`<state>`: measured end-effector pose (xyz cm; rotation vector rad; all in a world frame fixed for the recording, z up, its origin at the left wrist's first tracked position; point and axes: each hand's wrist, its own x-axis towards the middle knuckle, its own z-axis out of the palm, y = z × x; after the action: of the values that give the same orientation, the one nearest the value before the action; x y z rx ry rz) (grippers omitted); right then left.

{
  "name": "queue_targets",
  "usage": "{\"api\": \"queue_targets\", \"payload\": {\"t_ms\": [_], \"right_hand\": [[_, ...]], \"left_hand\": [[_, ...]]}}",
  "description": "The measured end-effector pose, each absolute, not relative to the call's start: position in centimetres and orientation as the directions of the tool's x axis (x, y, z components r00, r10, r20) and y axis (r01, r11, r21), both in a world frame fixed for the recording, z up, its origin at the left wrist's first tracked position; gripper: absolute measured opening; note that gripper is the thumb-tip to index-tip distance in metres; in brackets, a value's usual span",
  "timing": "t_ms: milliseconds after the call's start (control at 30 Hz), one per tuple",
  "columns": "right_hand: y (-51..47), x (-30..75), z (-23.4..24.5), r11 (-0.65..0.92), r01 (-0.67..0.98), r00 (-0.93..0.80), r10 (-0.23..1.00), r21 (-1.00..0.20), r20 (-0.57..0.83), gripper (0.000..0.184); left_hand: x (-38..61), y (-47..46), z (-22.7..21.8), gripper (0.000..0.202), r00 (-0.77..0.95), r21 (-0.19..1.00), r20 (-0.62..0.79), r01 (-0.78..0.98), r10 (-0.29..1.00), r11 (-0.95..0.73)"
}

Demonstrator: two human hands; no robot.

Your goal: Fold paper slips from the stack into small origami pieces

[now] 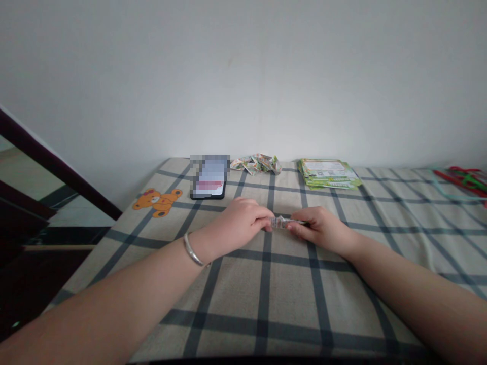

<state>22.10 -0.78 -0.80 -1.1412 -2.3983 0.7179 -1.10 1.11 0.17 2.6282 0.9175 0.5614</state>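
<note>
Between my two hands is a small, crinkled printed piece (pixel 280 222), thin and pale with coloured marks; its exact kind is too small to make out. My left hand (pixel 245 218), with a silver bangle on the wrist, pinches its left end. My right hand (pixel 321 228) grips the right end between thumb and fingers, and part of it is hidden in that hand. Both hands are low over the checked tablecloth (pixel 236 294). Behind them lies a heap of crumpled printed wrappers (pixel 258 164). A stack of flat green printed packets (pixel 329 174) lies to its right.
A phone (pixel 209 177) with a blurred screen lies left of the wrappers. Further left is a flat orange teddy bear figure (pixel 158 202). Red and green items (pixel 464 180) lie at the far right. A wall backs the table; dark railings (pixel 57 162) stand left of it.
</note>
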Motion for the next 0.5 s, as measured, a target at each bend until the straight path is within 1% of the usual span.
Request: {"api": "queue_targets", "payload": {"t_ms": [233, 400, 500], "right_hand": [[-0.6, 22.0, -1.0, 0.579, 0.59, -0.586, 0.787, -0.563, 0.194, 0.037], [-0.4, 22.0, -1.5, 0.621, 0.63, -0.594, 0.772, -0.466, 0.226, 0.037], [-0.5, 21.7, -1.5, 0.614, 0.658, -0.581, 0.782, -0.436, 0.226, 0.029]], "left_hand": [[-1.1, 0.8, 0.5, 0.015, 0.722, 0.363, 0.283, 0.529, 0.632, -0.767], [-0.8, 0.8, -0.2, 0.012, 0.689, 0.392, 0.276, 0.555, 0.67, -0.733], [-0.5, 0.8, -0.7, 0.013, 0.657, 0.393, 0.309, 0.57, 0.688, -0.721]]}}
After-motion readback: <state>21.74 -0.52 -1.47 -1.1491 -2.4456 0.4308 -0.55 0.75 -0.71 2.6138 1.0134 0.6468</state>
